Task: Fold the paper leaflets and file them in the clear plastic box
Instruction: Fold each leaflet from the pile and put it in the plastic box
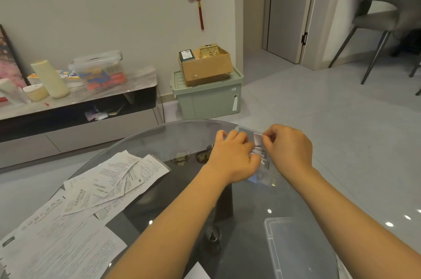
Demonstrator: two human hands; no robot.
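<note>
The clear plastic box (264, 176) stands on the far right part of the round glass table (159, 139). My left hand (232, 155) rests on the box's left side, fingers curled over folded leaflets inside it. My right hand (288, 146) pinches a small folded leaflet (258, 139) at the top of the box, between thumb and fingertips. Several unfolded paper leaflets (109, 183) lie spread in a loose pile on the table's left side. The clear box lid (291, 244) lies flat near the table's front right edge.
A low marble-topped cabinet (79, 98) with containers and bottles stands at the back left. A green storage bin (207, 96) with a cardboard box (205, 66) on top sits by the wall. A grey chair (382, 16) stands at the far right.
</note>
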